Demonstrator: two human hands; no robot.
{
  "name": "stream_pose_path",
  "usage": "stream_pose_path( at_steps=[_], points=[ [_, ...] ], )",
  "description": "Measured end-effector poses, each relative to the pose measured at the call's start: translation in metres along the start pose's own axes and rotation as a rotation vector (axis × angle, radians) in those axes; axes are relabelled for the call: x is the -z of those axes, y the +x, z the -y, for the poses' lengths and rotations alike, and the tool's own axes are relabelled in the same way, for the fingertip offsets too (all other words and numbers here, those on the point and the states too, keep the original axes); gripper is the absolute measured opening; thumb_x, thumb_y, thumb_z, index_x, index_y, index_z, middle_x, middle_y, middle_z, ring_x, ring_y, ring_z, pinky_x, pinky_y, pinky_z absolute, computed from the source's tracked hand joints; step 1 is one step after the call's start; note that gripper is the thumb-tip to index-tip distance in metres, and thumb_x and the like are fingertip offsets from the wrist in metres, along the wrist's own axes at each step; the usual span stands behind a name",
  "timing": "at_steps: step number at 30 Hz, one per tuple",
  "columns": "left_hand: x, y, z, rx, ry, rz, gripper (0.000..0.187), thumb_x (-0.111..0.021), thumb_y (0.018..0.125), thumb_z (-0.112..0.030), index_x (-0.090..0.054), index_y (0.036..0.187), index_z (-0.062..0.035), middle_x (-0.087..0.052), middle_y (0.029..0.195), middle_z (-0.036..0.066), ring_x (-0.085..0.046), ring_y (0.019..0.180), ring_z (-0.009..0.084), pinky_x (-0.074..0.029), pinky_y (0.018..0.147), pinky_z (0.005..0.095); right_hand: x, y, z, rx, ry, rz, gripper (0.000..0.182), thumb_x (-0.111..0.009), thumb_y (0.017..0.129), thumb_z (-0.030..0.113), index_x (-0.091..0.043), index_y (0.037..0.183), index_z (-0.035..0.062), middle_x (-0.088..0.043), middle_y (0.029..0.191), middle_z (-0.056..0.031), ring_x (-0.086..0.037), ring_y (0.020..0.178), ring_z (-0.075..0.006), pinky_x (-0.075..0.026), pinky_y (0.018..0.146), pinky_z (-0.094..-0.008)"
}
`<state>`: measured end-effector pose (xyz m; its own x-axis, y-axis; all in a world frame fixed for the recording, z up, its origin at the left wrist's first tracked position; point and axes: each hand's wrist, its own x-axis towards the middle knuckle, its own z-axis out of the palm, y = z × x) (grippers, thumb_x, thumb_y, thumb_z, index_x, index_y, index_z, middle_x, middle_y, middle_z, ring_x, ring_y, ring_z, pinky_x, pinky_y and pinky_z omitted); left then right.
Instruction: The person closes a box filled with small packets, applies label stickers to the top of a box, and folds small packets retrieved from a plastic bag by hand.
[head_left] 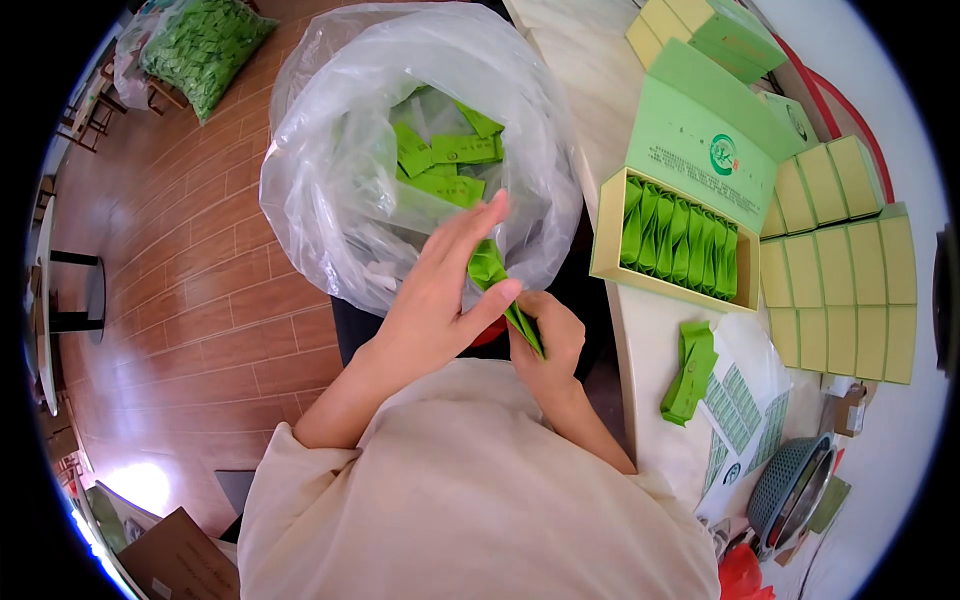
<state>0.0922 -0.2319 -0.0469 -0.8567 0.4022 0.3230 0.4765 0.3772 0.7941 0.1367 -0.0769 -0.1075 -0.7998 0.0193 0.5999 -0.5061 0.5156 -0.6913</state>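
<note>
Green packets (490, 264) are between my two hands, just in front of a big clear plastic bag (320, 190). My right hand (548, 340) has its fingers wrapped round their lower end. My left hand (430, 285) lies along their other side, fingers stretched out and thumb apart, touching them. More green packets (466, 150) lie loose inside the bag. To the right, an open box (606, 232) with its lid up holds a row of upright green packets (678, 238). Another small bunch of green packets (688, 372) rests on the table (645, 345) below the box.
Closed boxes (840, 280) are stacked at the right wall, with more (710, 35) at the back. Label sheets (740, 410) and a grey basket (785, 480) are on the table. A full bag of green packets (205, 50) stands at the far left.
</note>
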Motion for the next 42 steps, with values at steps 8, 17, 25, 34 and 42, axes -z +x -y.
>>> stream_pose_path(
  at_steps=[8, 17, 25, 34, 42],
  points=[
    [0.010, -0.003, 0.000, 0.036, 0.116, 0.067, 0.050, -0.058, 0.089, -0.019, -0.041, 0.134, -0.0040, -0.055, 0.121, 0.017, -0.055, 0.105, 0.0329, -0.046, 0.086, 0.0371, 0.006, 0.005, 0.004, 0.113, -0.116, 0.069, 0.024, -0.066, 0.063, -0.007, -0.059, 0.085, -0.0009, -0.061, 0.075, -0.0133, -0.058, 0.060, -0.0292, -0.044, 0.052, -0.0339],
    [0.002, -0.008, 0.021, 0.128, 0.033, -0.047, 0.030, -0.043, 0.096, -0.016, -0.058, 0.118, -0.0005, -0.062, 0.108, 0.019, -0.060, 0.092, 0.0342, -0.047, 0.083, 0.0360, 0.002, 0.004, 0.000, 0.196, -0.188, 0.171, 0.025, -0.066, 0.062, -0.004, -0.060, 0.086, 0.0002, -0.061, 0.075, -0.0113, -0.058, 0.060, -0.0275, -0.044, 0.052, -0.0340],
    [-0.022, -0.008, 0.025, 0.311, -0.403, -0.121, 0.041, -0.039, 0.100, -0.031, -0.058, 0.120, -0.0008, -0.062, 0.105, 0.008, -0.056, 0.093, 0.0135, -0.045, 0.083, 0.0305, -0.001, 0.001, 0.002, -0.029, -0.150, 0.179, 0.023, -0.069, 0.064, -0.004, -0.060, 0.084, 0.0026, -0.057, 0.069, -0.0115, -0.057, 0.059, -0.0294, -0.044, 0.052, -0.0355],
    [-0.029, -0.009, 0.049, 0.584, -0.926, -0.062, 0.059, -0.029, 0.098, -0.048, -0.046, 0.132, -0.0022, -0.054, 0.126, 0.011, -0.052, 0.113, 0.0196, -0.039, 0.098, 0.0350, -0.001, 0.003, 0.001, -0.015, -0.242, 0.162, 0.035, -0.068, 0.067, 0.002, -0.061, 0.101, 0.0024, -0.061, 0.096, -0.0121, -0.061, 0.080, -0.0275, -0.050, 0.064, -0.0321],
    [-0.036, -0.028, 0.095, 0.856, -1.333, -0.240, 0.031, -0.050, 0.093, -0.031, -0.055, 0.108, -0.0035, -0.060, 0.105, 0.007, -0.056, 0.095, 0.0163, -0.044, 0.087, 0.0329, -0.048, 0.004, -0.018, 0.031, -0.105, 0.518, 0.063, -0.064, 0.065, 0.005, -0.048, 0.125, 0.0030, -0.045, 0.124, -0.0166, -0.045, 0.109, -0.0354, -0.038, 0.091, -0.0471]
  ],
)
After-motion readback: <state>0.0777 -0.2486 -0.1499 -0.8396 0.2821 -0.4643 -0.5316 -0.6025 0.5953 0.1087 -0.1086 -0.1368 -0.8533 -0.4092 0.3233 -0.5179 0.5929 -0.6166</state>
